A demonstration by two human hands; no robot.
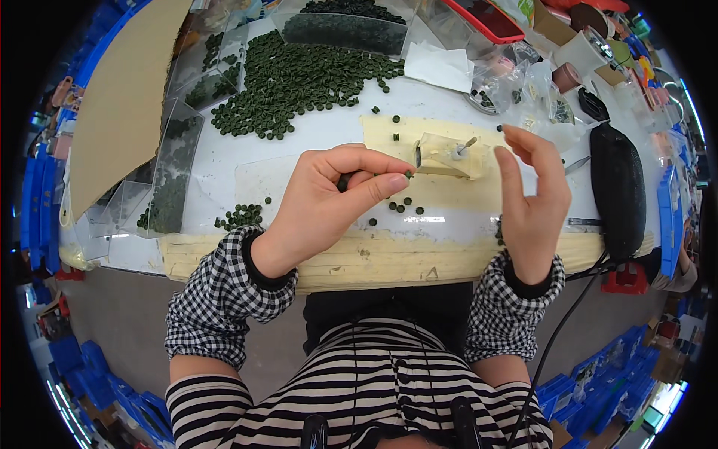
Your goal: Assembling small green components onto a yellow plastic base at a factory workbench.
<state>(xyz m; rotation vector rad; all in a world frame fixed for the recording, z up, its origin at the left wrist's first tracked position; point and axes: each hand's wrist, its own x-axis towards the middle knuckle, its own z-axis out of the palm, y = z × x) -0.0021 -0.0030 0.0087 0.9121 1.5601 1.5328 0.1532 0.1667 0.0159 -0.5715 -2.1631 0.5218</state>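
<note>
My left hand (pixel 321 198) is closed in a pinch on a small dark green round piece (pixel 408 175). More dark pieces (pixel 344 182) show in its curled fingers. Just beyond the fingertips sits a small fixture (pixel 441 161) wrapped in cream tape, with a thin metal pin (pixel 469 143) sticking up from it. To the right of the fixture is my right hand (pixel 535 194), thumb and fingers apart, with nothing visible between them. Several loose green pieces (pixel 400 209) lie on the table below the fixture.
A big heap of green pieces (pixel 299 75) covers the far left of the table, beside clear plastic trays (pixel 176 168) and a cardboard sheet (pixel 123 97). White paper (pixel 437 66), a red-edged phone (pixel 490 19) and plastic bags lie far right. A black pouch (pixel 619 187) borders the right side.
</note>
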